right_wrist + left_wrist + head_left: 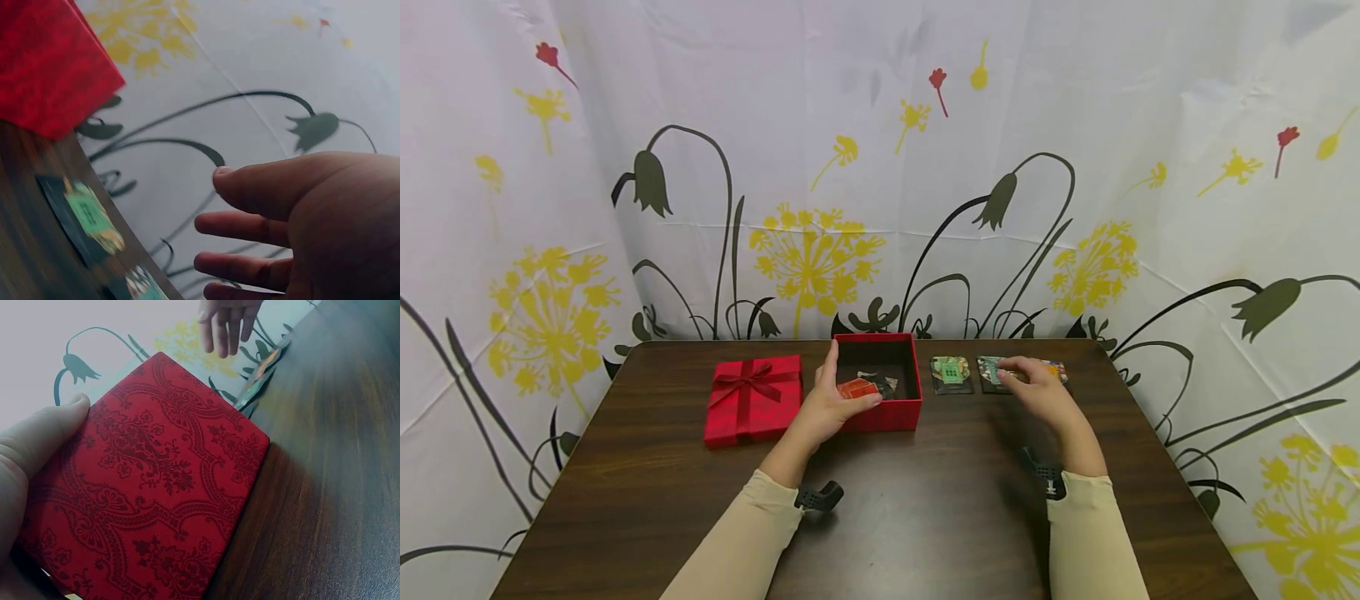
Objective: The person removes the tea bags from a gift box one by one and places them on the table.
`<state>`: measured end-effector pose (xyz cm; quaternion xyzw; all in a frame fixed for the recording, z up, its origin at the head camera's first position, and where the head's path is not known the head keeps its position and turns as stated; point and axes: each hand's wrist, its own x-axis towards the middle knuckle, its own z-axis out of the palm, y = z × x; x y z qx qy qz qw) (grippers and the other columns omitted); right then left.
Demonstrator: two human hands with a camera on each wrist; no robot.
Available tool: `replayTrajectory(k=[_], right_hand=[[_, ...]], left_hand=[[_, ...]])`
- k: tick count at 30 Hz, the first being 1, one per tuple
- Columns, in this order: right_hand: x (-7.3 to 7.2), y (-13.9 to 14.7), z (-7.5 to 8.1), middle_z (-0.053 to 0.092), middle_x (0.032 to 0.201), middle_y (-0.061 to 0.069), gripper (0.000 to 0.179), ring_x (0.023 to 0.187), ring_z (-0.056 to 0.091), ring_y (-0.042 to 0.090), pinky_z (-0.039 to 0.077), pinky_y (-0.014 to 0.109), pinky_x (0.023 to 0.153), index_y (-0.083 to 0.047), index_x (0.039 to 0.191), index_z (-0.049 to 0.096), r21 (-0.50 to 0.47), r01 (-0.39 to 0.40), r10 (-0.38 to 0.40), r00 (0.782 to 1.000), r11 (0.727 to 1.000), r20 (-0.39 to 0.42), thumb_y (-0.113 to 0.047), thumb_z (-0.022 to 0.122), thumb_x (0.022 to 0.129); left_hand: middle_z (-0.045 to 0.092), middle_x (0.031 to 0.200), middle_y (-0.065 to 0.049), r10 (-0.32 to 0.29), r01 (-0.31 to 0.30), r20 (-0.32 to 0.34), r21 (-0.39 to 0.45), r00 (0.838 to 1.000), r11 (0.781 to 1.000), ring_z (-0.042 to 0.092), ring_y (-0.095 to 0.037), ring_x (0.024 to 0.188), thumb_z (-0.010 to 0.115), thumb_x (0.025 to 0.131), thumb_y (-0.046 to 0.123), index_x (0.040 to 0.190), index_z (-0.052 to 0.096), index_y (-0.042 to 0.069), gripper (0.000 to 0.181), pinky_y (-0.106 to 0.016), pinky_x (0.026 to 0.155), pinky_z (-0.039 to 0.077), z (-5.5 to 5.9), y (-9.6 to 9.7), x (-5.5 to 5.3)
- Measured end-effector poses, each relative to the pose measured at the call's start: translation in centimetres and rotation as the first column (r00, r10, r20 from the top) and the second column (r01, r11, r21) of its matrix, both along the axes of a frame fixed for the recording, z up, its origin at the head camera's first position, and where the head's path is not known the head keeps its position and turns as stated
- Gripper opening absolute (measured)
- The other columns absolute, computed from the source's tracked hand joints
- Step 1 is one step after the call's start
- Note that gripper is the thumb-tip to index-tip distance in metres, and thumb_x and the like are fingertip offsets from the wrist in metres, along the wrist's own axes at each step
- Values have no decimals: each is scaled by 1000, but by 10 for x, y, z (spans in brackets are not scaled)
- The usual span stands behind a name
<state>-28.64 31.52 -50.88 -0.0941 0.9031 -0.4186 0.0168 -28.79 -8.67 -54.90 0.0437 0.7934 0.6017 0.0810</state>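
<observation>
- Our left hand [825, 410] lies spread on the box [887, 419]; uneven push could skid it right, into the cards [952, 375].
- Our right hand [1037, 392], fingers loose, looks empty above the right-hand cards; contact unclear. Flat edges could make us fumble.

Lidless red patterned card box [883, 418] stands as the chief obstacle, its walls barring low sideways entry; from above, the way in is widest toward the back, orange-red and dark packets [857, 388] taking up the front. Left hand [822, 410] crowds the narrow lane between box and red ribbon-tied lid [775, 387]. Right hand [1041, 393] has air across to the box, over a flat dark packet with green label [952, 376]. White flower-printed curtain [880, 267] bounds the rear; brown wood-grained table [932, 517] offers passage between the forearms.
</observation>
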Motion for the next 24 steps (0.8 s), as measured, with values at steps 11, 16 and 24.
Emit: replayTrajectory(k=[11, 16, 24], right_hand=[[6, -55, 7, 71, 136, 16, 30, 124, 64, 33, 55, 47, 106, -13, 133, 72, -124, -45, 48, 999, 991, 20, -33, 64, 112], [7, -73, 10, 72, 131, 21, 28, 117, 67, 33, 57, 36, 99, -8, 130, 73, -208, -115, 118, 993, 971, 1, -27, 65, 112], [12, -93, 14, 73, 118, 23, 29, 100, 76, 24, 62, 32, 89, 1, 127, 69, -420, -108, 128, 992, 901, 20, -23, 63, 112]], left_hand=[[13, 179, -17, 1, -1, -7, -7, 1000, 1000, 29, -48, 157, 94, 82, 49, 176, -3, 40, 135, -70, 124, 36, 0, -1, 1], [13, 180, -15, -1, 1, -9, -5, 1000, 1000, 27, -47, 159, 94, 82, 50, 175, -3, 43, 135, -71, 126, 34, -1, 0, 1], [13, 179, -16, -1, 1, -3, 3, 1000, 1000, 28, -47, 158, 94, 83, 46, 175, -3, 44, 134, -71, 125, 34, -1, -1, 0]])
